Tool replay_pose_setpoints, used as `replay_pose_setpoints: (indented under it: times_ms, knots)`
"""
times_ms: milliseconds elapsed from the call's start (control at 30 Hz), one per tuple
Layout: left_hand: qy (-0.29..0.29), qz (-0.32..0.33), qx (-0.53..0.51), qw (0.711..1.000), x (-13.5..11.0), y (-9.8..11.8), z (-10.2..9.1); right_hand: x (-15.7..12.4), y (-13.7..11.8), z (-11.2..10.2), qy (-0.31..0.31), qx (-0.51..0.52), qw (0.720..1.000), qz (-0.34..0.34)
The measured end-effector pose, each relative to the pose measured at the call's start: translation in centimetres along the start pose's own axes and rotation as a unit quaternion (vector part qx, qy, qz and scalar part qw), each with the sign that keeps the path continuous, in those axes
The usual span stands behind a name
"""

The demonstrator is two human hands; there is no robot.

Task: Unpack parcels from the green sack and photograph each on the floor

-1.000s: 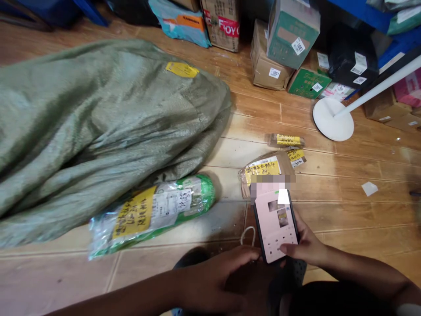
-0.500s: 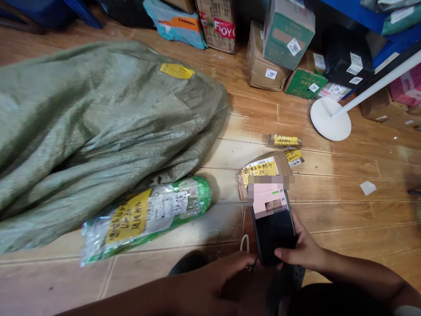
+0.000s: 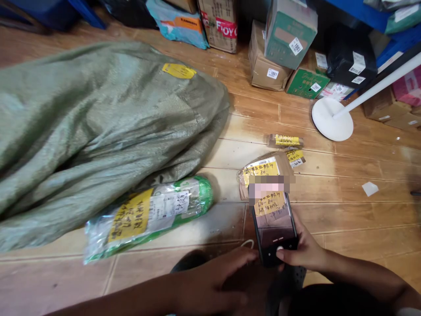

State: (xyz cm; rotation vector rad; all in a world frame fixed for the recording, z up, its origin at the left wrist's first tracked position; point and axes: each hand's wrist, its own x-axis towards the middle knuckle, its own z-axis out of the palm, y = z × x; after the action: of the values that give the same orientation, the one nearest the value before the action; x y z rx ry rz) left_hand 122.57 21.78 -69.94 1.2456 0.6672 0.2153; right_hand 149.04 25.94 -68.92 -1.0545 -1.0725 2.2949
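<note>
My right hand (image 3: 304, 250) grips a black smartphone (image 3: 274, 226) over the wooden floor, thumb on the lower part of the screen. The screen shows a camera picture of a yellow handwritten label. Just beyond the phone lies a brown parcel (image 3: 263, 169) with that kind of yellow label. My left hand (image 3: 213, 283) hovers by the phone's lower left corner, fingers loosely curled, with a thin cord loop (image 3: 247, 242) beside the fingertips. A green-and-clear plastic parcel (image 3: 148, 213) with a yellow label lies to the left.
A big grey-green woven sack (image 3: 92, 127) fills the left floor. A small labelled packet (image 3: 285, 141) lies past the brown parcel. Cardboard boxes (image 3: 268, 66) and bags are stacked along the back, with a white round stand base (image 3: 332, 119) and a paper scrap (image 3: 369, 188) on the right.
The phone screen went from a pink app page to dark, then to a live camera picture of the yellow label. My hands stayed nearly in place.
</note>
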Motion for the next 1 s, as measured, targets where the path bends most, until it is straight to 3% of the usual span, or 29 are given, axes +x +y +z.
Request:
replay_pose_setpoints:
  times_ms: [67,167,233,300,400,533,633,700,833,900,933,1000]
  knots:
    - [0.093,-0.005,-0.017,0.996,0.6,0.4,-0.7,0.0,0.2,-0.1,-0.006,-0.010,1.000,-0.001]
    - [0.277,0.013,-0.060,0.959,2.1,2.3,-2.6,0.0,0.4,-0.2,-0.014,-0.015,1.000,0.009]
    - [0.327,0.032,-0.052,0.943,3.0,4.0,-4.0,0.0,0.6,-0.2,-0.017,-0.011,1.000,0.011]
    - [0.329,0.035,-0.027,0.943,3.6,5.5,-5.2,0.0,0.5,-0.1,-0.021,-0.012,1.000,0.008]
    - [0.338,-0.013,0.000,0.941,4.0,6.5,-6.3,0.0,0.3,0.0,-0.023,-0.020,1.000,0.005]
    - [0.352,-0.052,0.014,0.934,4.5,6.1,-6.7,-0.1,0.0,0.1,-0.015,-0.019,1.000,0.000]
    - [0.349,-0.012,-0.018,0.937,4.5,5.5,-6.7,0.0,-0.2,0.2,-0.019,-0.012,1.000,-0.009]
    - [0.300,0.031,-0.044,0.952,4.2,5.4,-6.3,0.0,-0.4,0.3,-0.021,-0.010,1.000,-0.011]
    - [0.119,0.106,-0.054,0.986,3.1,4.7,-5.0,0.1,-0.6,0.3,-0.012,-0.016,0.999,-0.028]
    - [0.075,0.122,-0.031,0.989,2.8,3.6,-4.3,0.1,-0.6,0.4,-0.010,-0.025,0.999,-0.033]
    - [0.086,0.120,-0.013,0.989,2.8,2.8,-4.2,0.1,-0.6,0.4,-0.010,-0.025,0.999,-0.034]
    - [0.179,0.089,0.043,0.979,3.5,0.6,-4.4,0.1,-0.4,0.3,-0.011,-0.015,0.999,-0.028]
